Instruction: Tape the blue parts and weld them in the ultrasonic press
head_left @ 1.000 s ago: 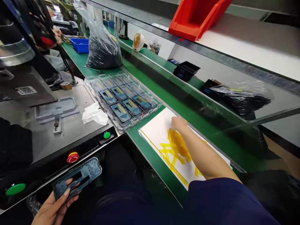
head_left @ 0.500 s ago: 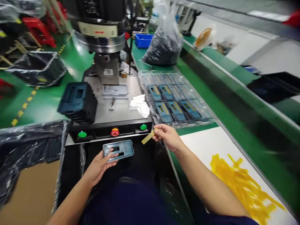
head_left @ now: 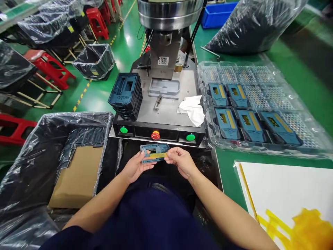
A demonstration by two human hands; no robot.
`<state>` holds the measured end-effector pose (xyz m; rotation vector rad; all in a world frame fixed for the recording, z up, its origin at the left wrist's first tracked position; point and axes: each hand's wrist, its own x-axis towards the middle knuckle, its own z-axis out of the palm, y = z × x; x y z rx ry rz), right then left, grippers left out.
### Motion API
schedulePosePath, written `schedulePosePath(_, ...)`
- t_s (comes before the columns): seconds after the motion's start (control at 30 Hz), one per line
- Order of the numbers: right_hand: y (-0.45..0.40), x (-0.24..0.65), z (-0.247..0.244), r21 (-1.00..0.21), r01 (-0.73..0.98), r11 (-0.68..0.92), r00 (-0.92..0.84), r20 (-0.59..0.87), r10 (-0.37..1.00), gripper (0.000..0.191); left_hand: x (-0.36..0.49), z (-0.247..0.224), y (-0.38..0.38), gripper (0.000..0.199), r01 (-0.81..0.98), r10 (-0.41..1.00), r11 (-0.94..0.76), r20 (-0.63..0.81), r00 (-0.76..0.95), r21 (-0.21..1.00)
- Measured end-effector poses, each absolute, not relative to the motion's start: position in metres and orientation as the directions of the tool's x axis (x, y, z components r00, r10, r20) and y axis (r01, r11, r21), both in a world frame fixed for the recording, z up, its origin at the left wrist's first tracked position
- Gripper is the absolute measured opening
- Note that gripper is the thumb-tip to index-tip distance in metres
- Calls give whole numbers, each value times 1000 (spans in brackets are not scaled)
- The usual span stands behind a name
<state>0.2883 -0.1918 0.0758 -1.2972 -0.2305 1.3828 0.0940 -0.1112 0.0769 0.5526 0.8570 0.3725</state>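
Note:
My left hand [head_left: 135, 167] grips a blue-grey plastic housing [head_left: 161, 148] by its left end, in front of the press's button panel. The part has rectangular openings in it. Between the fingertips of my right hand [head_left: 181, 161] is the right end of a yellow strip [head_left: 157, 155]. That strip lies lengthwise along the near side of the housing, over one opening; whether it is stuck down I cannot tell. Similar housings, several with a yellow strip, sit in a clear blister tray [head_left: 226, 146] to the right. A stack of housings [head_left: 125, 93] stands on the press bed at the left.
The press head [head_left: 166, 52] hangs over a grey fixture [head_left: 165, 86]. Green buttons [head_left: 124, 130] flank a red stop button [head_left: 155, 135]. A white cloth [head_left: 193, 109] lies on the bed. Yellow strips [head_left: 309, 225] pile on a white sheet [head_left: 286, 184]. A lined bin [head_left: 75, 116] stands left.
My right hand has brought the yellow strip left onto the housing; before, it was held apart to the right. The head view has shifted, showing more of the left bin.

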Motion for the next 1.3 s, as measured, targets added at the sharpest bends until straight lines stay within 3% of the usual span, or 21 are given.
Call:
schedulePosePath(0.4,-196,274,69,-801,-469,-372,289,-537,792,41,101,75,-116,36,-64,486,771,-520,703,634)
schedulePosePath(0.7,-198,269,67,-836,-354,-419,270,-521,810,41,109,77,-120,45,56,599,684,-604,525,727)
schedulePosePath(0.87,-197,278,68,-897,-266,-353,413,-437,799,39,108,76,-118,48,37,617,685,-606,503,728)
schedulePosePath(0.97,-198,287,69,-948,-123,-295,534,-314,785,34,105,74,-116,48,38,617,688,-612,495,724)
schedulePosePath(1.07,-200,295,70,-968,155,-199,574,-76,815,27,103,74,-115,48,42,605,701,-625,492,712)
schedulePosePath(1.13,-202,300,71,-914,398,-81,469,126,874,27,103,76,-115,48,41,598,710,-632,493,703)
schedulePosePath(1.2,-202,302,72,-803,593,59,272,268,924,40,103,79,-115,48,36,594,713,-631,500,700)
schedulePosePath(1.3,-202,304,73,-650,734,195,16,304,953,65,101,83,-114,46,29,587,714,-620,521,700)
